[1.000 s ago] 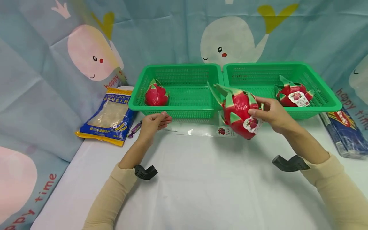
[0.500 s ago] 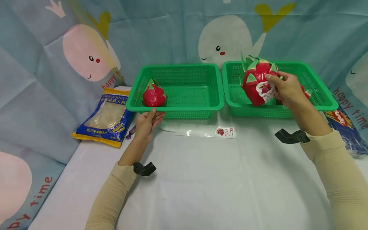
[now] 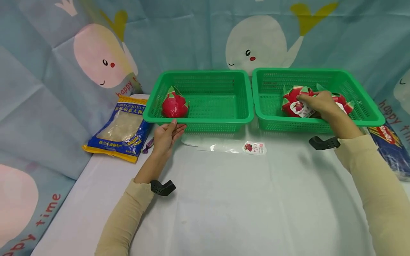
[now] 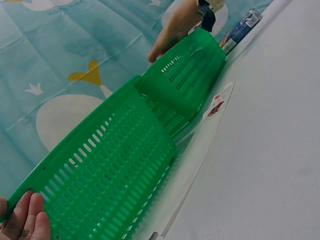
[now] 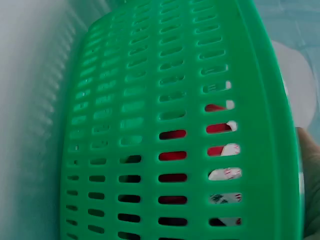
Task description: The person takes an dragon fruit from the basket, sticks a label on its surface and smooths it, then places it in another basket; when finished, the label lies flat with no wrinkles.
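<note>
My right hand (image 3: 323, 103) grips a red dragon fruit (image 3: 289, 101) with green leaf tips and a white label, down inside the right green basket (image 3: 288, 124). Another labelled dragon fruit (image 3: 340, 99) sits beside it, partly covered by the hand. In the right wrist view, red skin and label show through the slots of the basket wall (image 5: 150, 100). My left hand (image 3: 164, 137) pinches the front rim of the left green basket (image 3: 217, 121), thumb at the rim and fingers against the outer wall. An unlabelled dragon fruit (image 3: 174, 106) lies at that basket's left end.
A clear plastic strip with a dragon fruit label (image 3: 253, 147) lies before the baskets. To the left are a blue and yellow pasta bag (image 3: 120, 128) and a purple wrapped candy (image 3: 148, 145). A blue pasta pack (image 3: 389, 142) lies at the right. Patterned cloth (image 3: 205, 35) hangs behind.
My right hand has carried the dragon fruit rightward from in front of the baskets and lowered it into the right basket. My left hand has come to the left basket's rim.
</note>
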The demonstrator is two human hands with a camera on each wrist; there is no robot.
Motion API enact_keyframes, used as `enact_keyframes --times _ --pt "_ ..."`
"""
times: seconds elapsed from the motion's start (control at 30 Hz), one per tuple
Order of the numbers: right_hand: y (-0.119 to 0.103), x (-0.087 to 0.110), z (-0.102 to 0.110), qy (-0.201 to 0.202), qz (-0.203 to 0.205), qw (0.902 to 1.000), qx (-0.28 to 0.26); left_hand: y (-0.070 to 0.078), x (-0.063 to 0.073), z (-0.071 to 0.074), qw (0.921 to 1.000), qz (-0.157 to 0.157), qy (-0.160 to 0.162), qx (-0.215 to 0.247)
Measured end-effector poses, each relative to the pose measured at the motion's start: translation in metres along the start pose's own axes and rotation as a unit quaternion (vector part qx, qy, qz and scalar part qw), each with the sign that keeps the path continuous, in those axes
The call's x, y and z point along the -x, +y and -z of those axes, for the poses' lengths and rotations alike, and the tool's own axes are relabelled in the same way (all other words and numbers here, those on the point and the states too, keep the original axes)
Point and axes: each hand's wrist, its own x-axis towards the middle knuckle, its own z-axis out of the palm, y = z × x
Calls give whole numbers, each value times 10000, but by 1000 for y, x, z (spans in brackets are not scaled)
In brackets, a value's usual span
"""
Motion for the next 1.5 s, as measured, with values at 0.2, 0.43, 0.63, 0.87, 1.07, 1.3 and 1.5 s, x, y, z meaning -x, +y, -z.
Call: enact_keyframes --times 0.2,0.43,0.63,0.87,1.07,1.3,1.5 --pt "-10 -4 2 -288 55 9976 622 4 0 0 9998 3 179 -35" --pt "-18 7 9 -168 512 9816 1834 4 -2 -1 9997 204 96 41" --pt "-38 23 -5 153 640 9644 2563 0 1 0 9994 310 101 67" --pt "-91 31 -53 682 1759 9586 2133 -1 2 0 9997 251 58 14" --pt "-127 30 -105 70 2514 9535 1664 5 2 3 9982 381 -123 -443" --pt "-112 44 -128 577 3395 9319 1140 45 4 17 9652 427 -1220 -2274" --pt "-63 73 -97 262 2942 9551 -256 87 -30 23 8784 -1270 -1429 -4379"
